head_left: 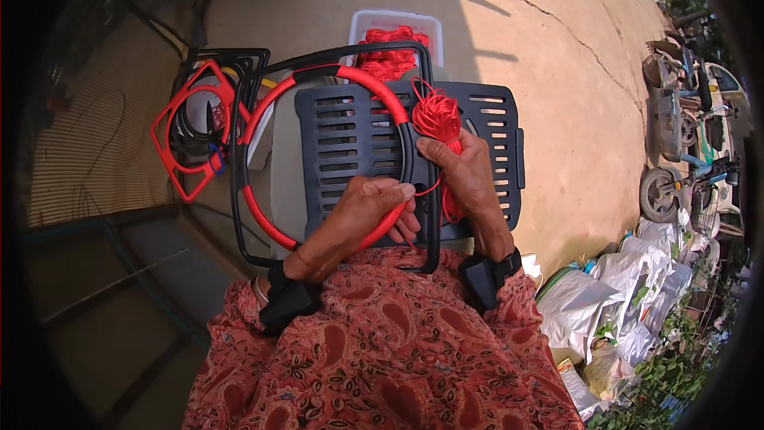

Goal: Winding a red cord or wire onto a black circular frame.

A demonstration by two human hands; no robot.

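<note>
A round hoop, partly wrapped in red cord with bare black stretches between, sits within a black square frame that leans over my lap. My left hand is closed around the hoop's lower right side, its thumb and forefinger pinched near the end of a bare black stretch. A hank of bright red cord is gripped in my right hand, just beyond the frame's right bar. One thin strand runs from the hank toward my left fingers; what exactly they pinch of it is partly hidden.
Under the frame lies a dark slotted plastic panel. Behind it stands a white tub with more red cord. A red-wrapped frame is at the left. White sacks and parked motorbikes line the right.
</note>
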